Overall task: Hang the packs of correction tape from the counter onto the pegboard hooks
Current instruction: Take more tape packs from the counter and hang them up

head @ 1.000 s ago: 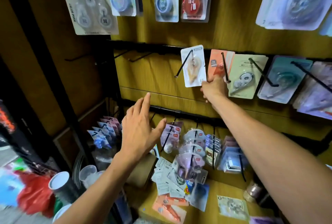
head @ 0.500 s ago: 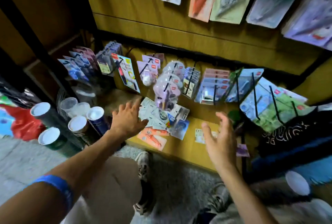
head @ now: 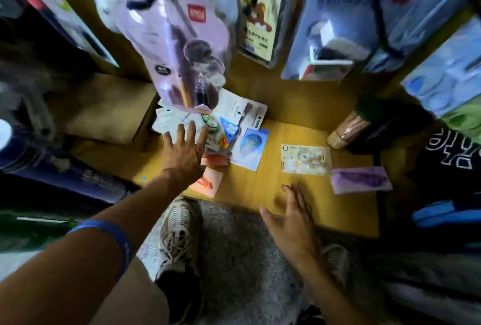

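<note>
Low in the frame, my view takes in a blue wristband (head: 114, 236) on the left forearm and a laced sneaker (head: 179, 231) on grey floor. Just beyond, my right hand (head: 291, 223) hovers at the near edge of the yellow counter (head: 286, 194), fingers loosely spread, holding nothing. My left hand (head: 183, 154) lies with fingers spread and straight on a heap of correction tape packs (head: 221, 129) at center. Orange packs (head: 208, 181) peek from beneath that hand; a blue pack (head: 251, 148), a cream pack (head: 305, 159) and a purple pack (head: 360, 180) lie apart to the right. Across the top, blurred hanging packs on black hooks (head: 145, 1) screen the board; a lilac blister pack (head: 177, 38) overhangs the heap.
</note>
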